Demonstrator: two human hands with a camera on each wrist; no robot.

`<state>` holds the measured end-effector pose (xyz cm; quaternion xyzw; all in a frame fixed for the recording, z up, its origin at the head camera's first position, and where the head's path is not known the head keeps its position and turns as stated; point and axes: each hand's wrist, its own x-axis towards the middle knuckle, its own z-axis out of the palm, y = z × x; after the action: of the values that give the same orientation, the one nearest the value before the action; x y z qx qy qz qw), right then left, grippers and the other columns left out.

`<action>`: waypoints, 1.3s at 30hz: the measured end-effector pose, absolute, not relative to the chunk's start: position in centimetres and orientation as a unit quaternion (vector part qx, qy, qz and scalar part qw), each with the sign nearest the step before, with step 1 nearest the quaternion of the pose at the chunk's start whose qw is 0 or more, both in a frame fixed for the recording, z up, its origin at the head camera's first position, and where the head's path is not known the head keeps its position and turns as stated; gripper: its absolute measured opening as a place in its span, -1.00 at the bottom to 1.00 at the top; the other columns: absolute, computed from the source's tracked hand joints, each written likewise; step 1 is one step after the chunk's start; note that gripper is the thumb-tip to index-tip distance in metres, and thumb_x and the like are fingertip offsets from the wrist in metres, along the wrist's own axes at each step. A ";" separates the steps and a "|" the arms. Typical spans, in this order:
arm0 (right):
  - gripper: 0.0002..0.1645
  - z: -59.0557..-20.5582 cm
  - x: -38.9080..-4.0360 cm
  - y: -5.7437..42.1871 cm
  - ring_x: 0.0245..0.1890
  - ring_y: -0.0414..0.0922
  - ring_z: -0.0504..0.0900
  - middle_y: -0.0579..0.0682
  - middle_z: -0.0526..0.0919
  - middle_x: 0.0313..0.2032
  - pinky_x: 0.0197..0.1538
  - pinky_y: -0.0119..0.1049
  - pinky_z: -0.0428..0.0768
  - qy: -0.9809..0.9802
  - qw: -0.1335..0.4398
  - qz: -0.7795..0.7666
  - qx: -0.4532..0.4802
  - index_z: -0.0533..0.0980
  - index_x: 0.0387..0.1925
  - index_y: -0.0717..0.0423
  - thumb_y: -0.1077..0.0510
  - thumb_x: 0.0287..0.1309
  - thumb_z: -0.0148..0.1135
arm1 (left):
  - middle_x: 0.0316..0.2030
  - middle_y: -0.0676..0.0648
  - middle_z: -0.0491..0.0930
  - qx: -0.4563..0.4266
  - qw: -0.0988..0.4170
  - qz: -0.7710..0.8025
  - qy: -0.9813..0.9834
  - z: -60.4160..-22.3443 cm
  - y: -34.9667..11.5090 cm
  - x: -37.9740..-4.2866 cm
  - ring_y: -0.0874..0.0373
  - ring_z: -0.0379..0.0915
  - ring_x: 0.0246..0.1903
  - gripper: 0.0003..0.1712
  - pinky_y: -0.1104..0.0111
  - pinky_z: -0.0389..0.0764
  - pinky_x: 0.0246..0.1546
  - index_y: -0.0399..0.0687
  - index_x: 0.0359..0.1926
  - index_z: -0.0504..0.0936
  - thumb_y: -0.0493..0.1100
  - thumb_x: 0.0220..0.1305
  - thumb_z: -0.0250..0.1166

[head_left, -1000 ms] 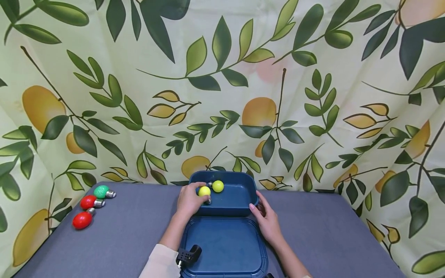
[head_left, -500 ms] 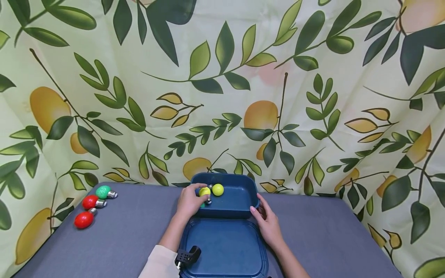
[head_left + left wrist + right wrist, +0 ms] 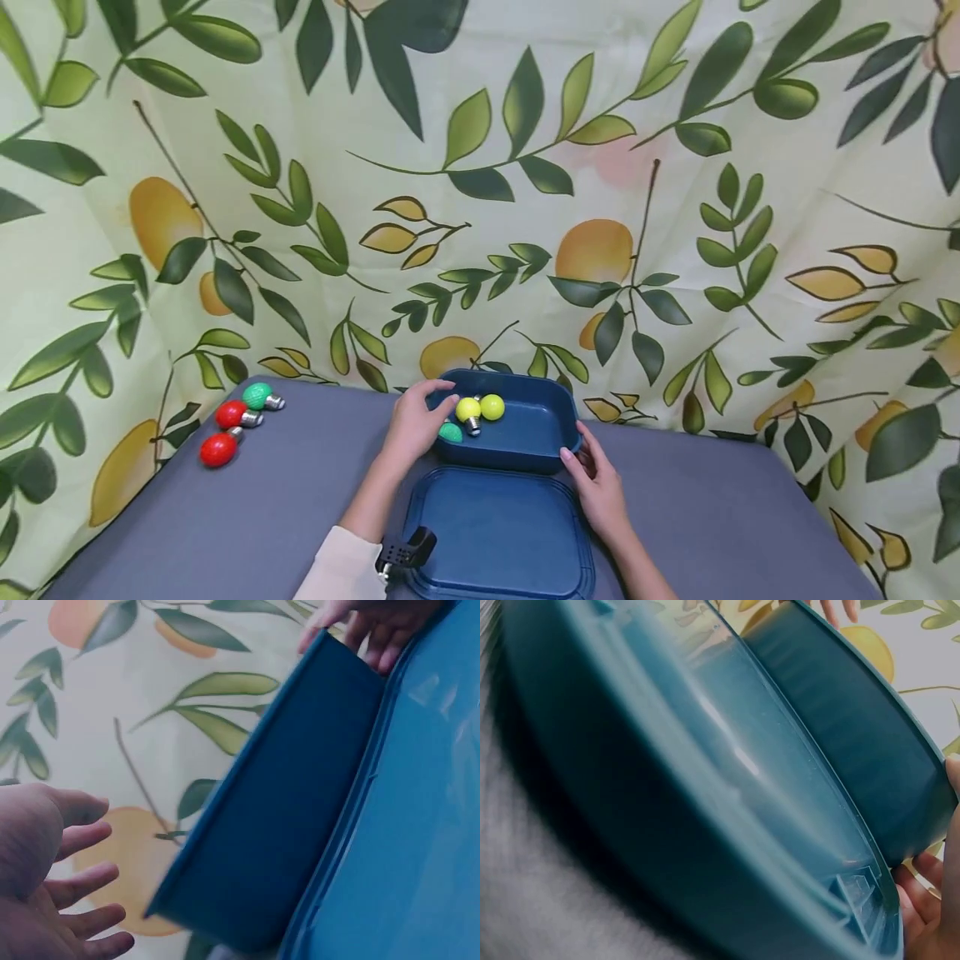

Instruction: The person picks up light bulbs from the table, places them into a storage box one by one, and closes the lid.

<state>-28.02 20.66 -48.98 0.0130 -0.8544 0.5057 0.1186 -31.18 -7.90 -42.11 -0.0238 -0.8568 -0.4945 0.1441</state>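
A dark blue open box (image 3: pixel 532 425) stands at the back of the table. Inside at its left end lie two yellow light bulbs, a nearer yellow bulb (image 3: pixel 468 409) and another yellow bulb (image 3: pixel 492 407), with a green bulb (image 3: pixel 450 432) in front of them. At the left rim is my left hand (image 3: pixel 416 423), its fingers spread and holding nothing; the left wrist view shows that hand (image 3: pixel 45 877) apart from the box wall. My right hand (image 3: pixel 596 483) grips the box's right end, thumb at the front and fingers round the side.
In front of the box sits a wider blue container (image 3: pixel 498 533) with a flat top. On the table's left lie a green bulb (image 3: pixel 258 396), a red bulb (image 3: pixel 232 413) and another red bulb (image 3: pixel 218 449). A leaf-patterned cloth (image 3: pixel 510 208) hangs right behind.
My left hand has let go of the yellow bulb and drawn away from it, so the green bulb shows more. My right hand stays on the box. The head view has turned slightly left.
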 end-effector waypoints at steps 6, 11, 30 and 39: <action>-0.26 -48.9 -27.7 22.2 0.36 0.21 0.49 0.32 0.39 0.41 0.36 0.13 0.45 -0.856 0.126 0.502 -0.009 0.17 0.55 -0.09 -0.12 0.47 0.11 | 0.19 -0.18 0.62 -0.073 0.155 -0.459 -0.872 -40.5 -9.2 -30.7 -0.14 0.48 0.28 -0.64 -0.08 0.48 0.27 -0.05 0.12 0.70 -0.09 0.33 0.35; -0.25 -48.9 -28.4 22.0 0.38 0.21 0.47 0.31 0.38 0.42 0.37 0.15 0.43 -0.851 0.128 0.509 0.006 0.17 0.55 -0.09 -0.13 0.46 0.12 | 0.22 -0.22 0.57 -0.074 0.177 -0.406 -0.894 -39.5 -13.4 -29.6 -0.18 0.46 0.29 -0.60 -0.12 0.45 0.29 -0.12 0.16 0.66 -0.11 0.34 0.34; -0.28 -49.2 -28.4 21.3 0.26 0.13 0.60 0.26 0.48 0.36 0.26 -0.02 0.57 -0.854 0.136 0.502 0.014 0.23 0.52 -0.10 -0.08 0.44 0.17 | 0.14 -0.37 0.53 0.017 0.302 -0.272 -0.914 -43.5 -26.5 -25.3 -0.30 0.41 0.14 -0.49 -0.24 0.45 0.02 -0.19 0.16 0.60 -0.17 0.19 0.44; -0.29 -49.3 -28.2 20.6 0.26 0.12 0.60 0.24 0.50 0.35 0.26 -0.04 0.58 -0.847 0.129 0.515 0.014 0.25 0.51 -0.11 -0.09 0.43 0.18 | 0.18 -0.46 0.46 0.052 0.306 -0.249 -0.918 -46.6 -29.8 -25.4 -0.45 0.32 0.21 -0.38 -0.32 0.26 0.23 -0.35 0.18 0.55 -0.20 0.12 0.47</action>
<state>-28.24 20.55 -49.32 0.0140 -0.8474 0.5148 0.1290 -25.41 -29.83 -46.62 0.0522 -0.9175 -0.2492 0.3055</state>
